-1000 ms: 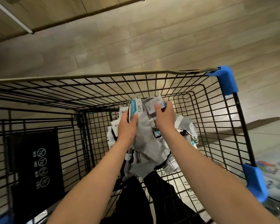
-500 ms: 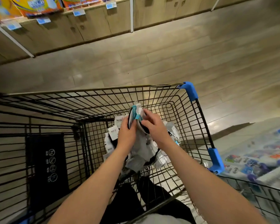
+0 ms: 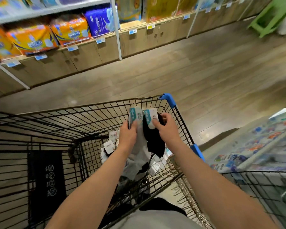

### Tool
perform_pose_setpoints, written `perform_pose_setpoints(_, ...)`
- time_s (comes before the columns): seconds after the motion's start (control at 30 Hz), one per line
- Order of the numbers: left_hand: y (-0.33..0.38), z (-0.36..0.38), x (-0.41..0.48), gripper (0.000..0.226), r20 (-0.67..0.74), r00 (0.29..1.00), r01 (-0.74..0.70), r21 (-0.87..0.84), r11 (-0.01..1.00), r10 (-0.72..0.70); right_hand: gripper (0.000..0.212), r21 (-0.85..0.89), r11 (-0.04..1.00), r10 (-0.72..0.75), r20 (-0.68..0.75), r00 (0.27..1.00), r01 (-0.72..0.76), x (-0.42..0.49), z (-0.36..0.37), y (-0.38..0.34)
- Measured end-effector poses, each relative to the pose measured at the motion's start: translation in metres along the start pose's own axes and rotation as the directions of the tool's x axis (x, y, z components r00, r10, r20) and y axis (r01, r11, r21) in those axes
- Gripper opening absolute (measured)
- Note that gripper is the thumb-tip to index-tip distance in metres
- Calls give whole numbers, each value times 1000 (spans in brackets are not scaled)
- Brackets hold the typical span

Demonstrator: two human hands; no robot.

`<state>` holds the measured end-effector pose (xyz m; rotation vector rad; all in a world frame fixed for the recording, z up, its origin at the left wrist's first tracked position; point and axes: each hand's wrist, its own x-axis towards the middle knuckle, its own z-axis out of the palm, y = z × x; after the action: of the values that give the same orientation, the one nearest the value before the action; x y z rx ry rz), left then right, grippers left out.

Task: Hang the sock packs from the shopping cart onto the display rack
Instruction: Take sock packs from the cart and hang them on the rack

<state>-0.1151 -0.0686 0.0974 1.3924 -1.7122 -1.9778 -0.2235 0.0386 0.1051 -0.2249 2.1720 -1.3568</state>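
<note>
My left hand [image 3: 127,134] grips a white sock pack [image 3: 139,142] by its teal-and-white card label, held above the black wire shopping cart [image 3: 59,116]. Beside it, my right hand [image 3: 168,128] grips a black sock pack [image 3: 153,138] by a similar label. Both packs hang down side by side over the cart's right half. More sock packs [image 3: 110,146] with white tags lie heaped in the cart below them. No display rack for socks is in view.
A wooden shelf unit [image 3: 89,52] with orange and blue packaged goods runs along the far side of the aisle. A low display of packaged goods [image 3: 254,151] sits to the right of the cart. A green stool [image 3: 269,17] stands at the far right.
Both hands have lifted the sock packs higher, out of the heap. The black pack now shows apart from the white one. My view has tilted up, revealing the far shelves.
</note>
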Motion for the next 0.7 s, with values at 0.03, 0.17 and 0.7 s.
perform_pose_setpoints(0.03, 2, 2, -5, 13, 9, 1000, -14, 15, 1000, 14, 19, 41, 999, 12, -14, 1000, -12, -6, -4, 0)
perform_pose_setpoints(0.17, 13, 5, -24, 9, 60, 996, -72, 53, 996, 69, 26, 255, 964, 98, -94, 991, -72, -36, -18, 1)
perform_pose_setpoints(0.7, 14, 66, -160, 6, 506, 808, -442, 179, 879, 303, 14, 315, 939, 69, -573, 817, 141, -222, -115, 29)
